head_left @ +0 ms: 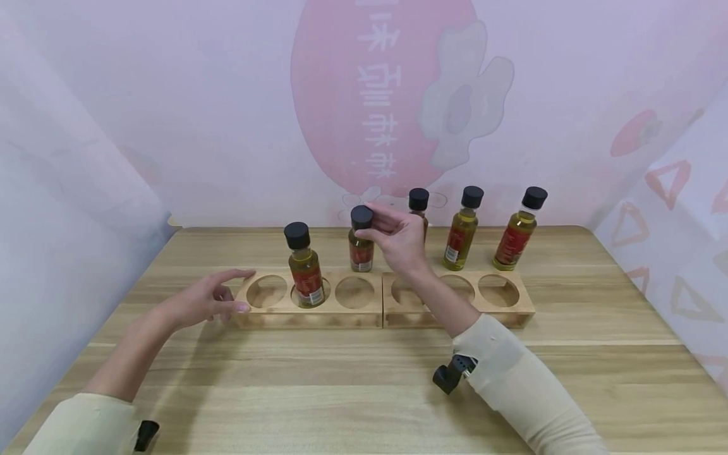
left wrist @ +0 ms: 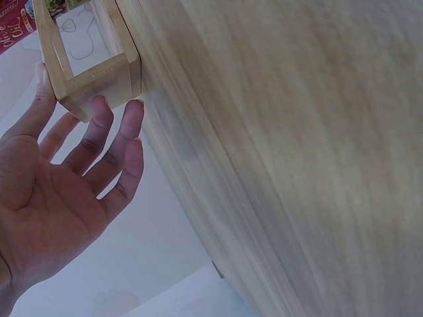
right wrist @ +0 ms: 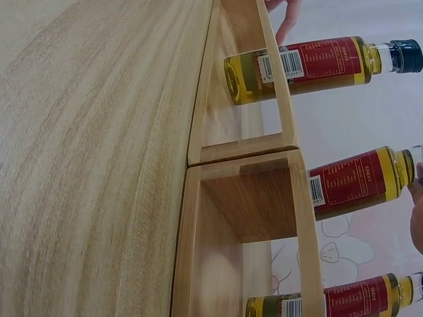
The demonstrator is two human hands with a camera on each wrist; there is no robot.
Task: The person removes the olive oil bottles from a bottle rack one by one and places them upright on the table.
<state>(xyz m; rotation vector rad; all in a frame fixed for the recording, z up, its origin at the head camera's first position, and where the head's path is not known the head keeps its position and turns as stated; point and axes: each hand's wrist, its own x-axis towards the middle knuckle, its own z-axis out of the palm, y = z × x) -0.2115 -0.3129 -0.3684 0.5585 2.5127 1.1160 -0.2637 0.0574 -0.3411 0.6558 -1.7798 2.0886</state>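
My right hand (head_left: pixel 402 243) pinches the black cap of an oil bottle (head_left: pixel 361 255) with a red label, upright behind the left wooden rack (head_left: pixel 309 321). In the right wrist view part of that hand (right wrist: pixel 418 218) shows at the neck of the held bottle (right wrist: pixel 350 181). My left hand (head_left: pixel 196 300) grips the left end of the rack, thumb at the front corner and index finger at the back. Another oil bottle (head_left: pixel 308 278) stands in the rack's middle hole. The left wrist view shows the left hand's (left wrist: pixel 66 191) curled fingers against the rack's end (left wrist: pixel 102 84).
A second wooden rack (head_left: pixel 455 319) adjoins the first on the right. Behind it stand three more oil bottles: one partly hidden by my right hand (head_left: pixel 419 201), one in the middle (head_left: pixel 461 237), one at the right (head_left: pixel 516 239). A printed curtain (head_left: pixel 227 126) hangs behind the table (head_left: pixel 318 392).
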